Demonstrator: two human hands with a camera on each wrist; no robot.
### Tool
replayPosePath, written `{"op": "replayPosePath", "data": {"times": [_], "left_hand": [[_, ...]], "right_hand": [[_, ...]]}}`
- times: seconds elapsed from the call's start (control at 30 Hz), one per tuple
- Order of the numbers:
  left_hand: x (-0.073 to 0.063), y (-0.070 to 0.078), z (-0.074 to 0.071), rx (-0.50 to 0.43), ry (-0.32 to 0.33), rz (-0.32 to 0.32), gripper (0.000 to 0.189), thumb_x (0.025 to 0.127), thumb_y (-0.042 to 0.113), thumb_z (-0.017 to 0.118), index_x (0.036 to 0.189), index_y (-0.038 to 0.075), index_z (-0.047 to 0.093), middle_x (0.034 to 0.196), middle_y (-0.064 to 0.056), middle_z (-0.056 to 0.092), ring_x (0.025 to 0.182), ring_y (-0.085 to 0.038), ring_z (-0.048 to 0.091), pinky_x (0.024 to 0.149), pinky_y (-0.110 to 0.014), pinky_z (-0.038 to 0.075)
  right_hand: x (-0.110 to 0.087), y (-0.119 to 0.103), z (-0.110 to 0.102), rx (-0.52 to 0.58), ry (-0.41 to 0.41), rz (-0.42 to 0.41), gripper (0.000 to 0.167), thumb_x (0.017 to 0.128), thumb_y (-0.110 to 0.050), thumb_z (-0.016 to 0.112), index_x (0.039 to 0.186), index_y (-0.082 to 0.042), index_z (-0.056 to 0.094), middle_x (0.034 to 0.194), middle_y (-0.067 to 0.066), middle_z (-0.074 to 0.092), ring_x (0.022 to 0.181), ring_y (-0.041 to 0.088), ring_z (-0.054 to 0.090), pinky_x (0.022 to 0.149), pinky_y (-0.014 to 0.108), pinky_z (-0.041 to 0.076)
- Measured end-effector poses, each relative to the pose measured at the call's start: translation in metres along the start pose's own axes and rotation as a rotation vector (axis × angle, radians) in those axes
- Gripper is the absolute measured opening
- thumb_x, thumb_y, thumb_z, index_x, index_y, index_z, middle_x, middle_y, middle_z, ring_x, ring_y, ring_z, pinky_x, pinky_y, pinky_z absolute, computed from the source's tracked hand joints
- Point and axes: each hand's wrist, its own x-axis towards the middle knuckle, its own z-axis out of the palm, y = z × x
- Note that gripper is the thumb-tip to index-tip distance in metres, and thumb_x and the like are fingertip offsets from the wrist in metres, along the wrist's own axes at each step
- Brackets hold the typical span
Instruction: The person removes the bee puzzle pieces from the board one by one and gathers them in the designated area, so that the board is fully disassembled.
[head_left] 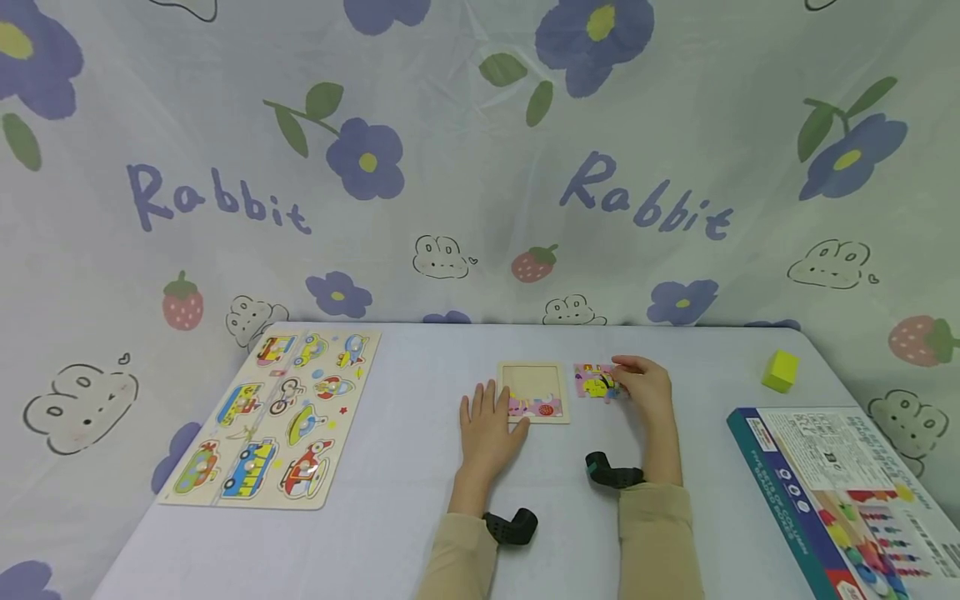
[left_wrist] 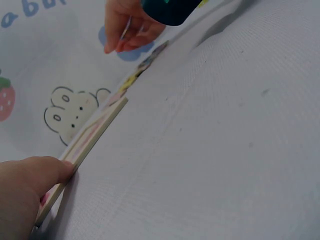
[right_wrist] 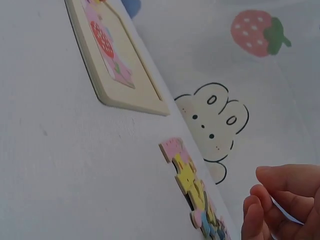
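A square wooden puzzle tray (head_left: pixel 566 392) lies on the table, its lower part filled with pink jigsaw pieces (right_wrist: pixel 102 40). My left hand (head_left: pixel 483 433) rests on the tray's left side with fingers spread, and its thumb (left_wrist: pixel 47 172) presses on the rim. Right of the tray lies a cluster of loose jigsaw pieces (head_left: pixel 596 382), pink with a yellow figure. Above the right end of this cluster is my right hand (head_left: pixel 648 392). In the right wrist view its fingers (right_wrist: pixel 295 180) bend loosely, with no piece showing between them.
On the left lies a wooden board with vehicle pieces (head_left: pixel 277 417). A yellow-green block (head_left: pixel 781 371) stands at the back right, behind a flat boxed game (head_left: pixel 840 492). The patterned cloth (head_left: pixel 465 167) hangs along the table's back edge.
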Motion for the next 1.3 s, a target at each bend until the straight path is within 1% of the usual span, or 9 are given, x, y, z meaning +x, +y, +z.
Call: {"op": "replayPosePath", "data": {"times": [0.1, 0.23, 0.33, 0.4, 0.5, 0.7, 0.9, 1.03, 1.3], "left_hand": [[0.000, 0.000, 0.000, -0.002, -0.006, -0.004, 0.062, 0.087, 0.042, 0.054, 0.138, 0.008, 0.043, 0.147, -0.015, 0.031, 0.138, -0.033, 0.020, 0.110, -0.052, 0.007], [0.000, 0.001, 0.000, -0.005, -0.011, -0.005, 0.062, 0.087, 0.042, 0.053, 0.138, 0.009, 0.043, 0.148, -0.015, 0.030, 0.138, -0.033, 0.020, 0.110, -0.052, 0.007], [0.000, 0.001, 0.000, -0.004, -0.011, -0.004, 0.061, 0.088, 0.042, 0.053, 0.138, 0.009, 0.042, 0.148, -0.015, 0.030, 0.138, -0.033, 0.019, 0.110, -0.052, 0.006], [0.000, 0.002, 0.000, -0.005, -0.009, -0.003, 0.061, 0.088, 0.042, 0.053, 0.138, 0.010, 0.042, 0.148, -0.016, 0.030, 0.138, -0.033, 0.019, 0.110, -0.052, 0.006], [0.000, 0.002, 0.000, -0.005, -0.005, -0.001, 0.062, 0.088, 0.042, 0.054, 0.139, 0.009, 0.042, 0.147, -0.016, 0.031, 0.138, -0.033, 0.020, 0.110, -0.053, 0.007], [0.000, 0.001, 0.000, 0.008, 0.002, -0.003, 0.066, 0.087, 0.043, 0.055, 0.139, 0.005, 0.040, 0.147, -0.015, 0.033, 0.138, -0.033, 0.022, 0.110, -0.053, 0.008], [-0.001, 0.000, 0.001, -0.014, 0.049, 0.020, 0.068, 0.087, 0.041, 0.055, 0.137, -0.002, 0.039, 0.144, -0.018, 0.035, 0.136, -0.034, 0.024, 0.110, -0.053, 0.008], [-0.003, 0.000, 0.000, -0.019, 0.083, 0.041, 0.068, 0.088, 0.041, 0.053, 0.135, -0.006, 0.039, 0.142, -0.020, 0.037, 0.135, -0.035, 0.025, 0.110, -0.051, 0.008], [0.000, 0.000, 0.000, 0.010, 0.021, -0.004, 0.074, 0.087, 0.043, 0.055, 0.138, -0.006, 0.035, 0.147, -0.019, 0.031, 0.137, -0.034, 0.022, 0.110, -0.052, 0.009]], "right_hand": [[0.000, -0.002, 0.007, 0.032, -0.025, -0.037, 0.034, 0.087, -0.011, 0.061, 0.118, 0.003, 0.059, 0.097, 0.009, 0.058, 0.080, 0.016, 0.054, 0.070, 0.020, 0.049], [0.001, -0.003, 0.015, 0.065, -0.040, -0.079, 0.034, 0.085, -0.011, 0.063, 0.115, 0.004, 0.060, 0.094, 0.007, 0.058, 0.078, 0.013, 0.055, 0.069, 0.016, 0.049], [0.001, -0.005, 0.020, 0.051, -0.063, -0.088, 0.034, 0.084, -0.013, 0.062, 0.115, 0.002, 0.061, 0.097, 0.007, 0.058, 0.081, 0.012, 0.054, 0.069, 0.014, 0.048], [0.000, -0.007, 0.023, 0.031, -0.096, -0.110, 0.034, 0.085, -0.012, 0.061, 0.116, 0.002, 0.060, 0.103, 0.012, 0.058, 0.088, 0.017, 0.053, 0.071, 0.016, 0.047], [-0.003, -0.011, 0.030, -0.003, -0.128, -0.119, 0.032, 0.085, -0.013, 0.061, 0.115, -0.002, 0.061, 0.106, 0.013, 0.059, 0.091, 0.019, 0.053, 0.071, 0.019, 0.047], [-0.007, -0.019, 0.049, -0.039, -0.216, -0.189, 0.029, 0.084, -0.011, 0.064, 0.111, -0.002, 0.064, 0.099, 0.012, 0.062, 0.078, 0.016, 0.056, 0.063, 0.027, 0.048], [-0.011, -0.024, 0.067, -0.053, -0.284, -0.230, 0.027, 0.083, -0.009, 0.066, 0.108, -0.002, 0.065, 0.096, 0.012, 0.063, 0.080, 0.017, 0.057, 0.066, 0.026, 0.048], [-0.013, -0.024, 0.075, -0.073, -0.307, -0.237, 0.024, 0.082, -0.008, 0.067, 0.106, -0.003, 0.066, 0.095, 0.011, 0.064, 0.079, 0.017, 0.056, 0.063, 0.027, 0.048], [-0.017, -0.024, 0.083, -0.143, -0.357, -0.258, 0.022, 0.081, -0.009, 0.068, 0.103, -0.005, 0.068, 0.096, 0.010, 0.066, 0.079, 0.017, 0.058, 0.059, 0.026, 0.049]]}}
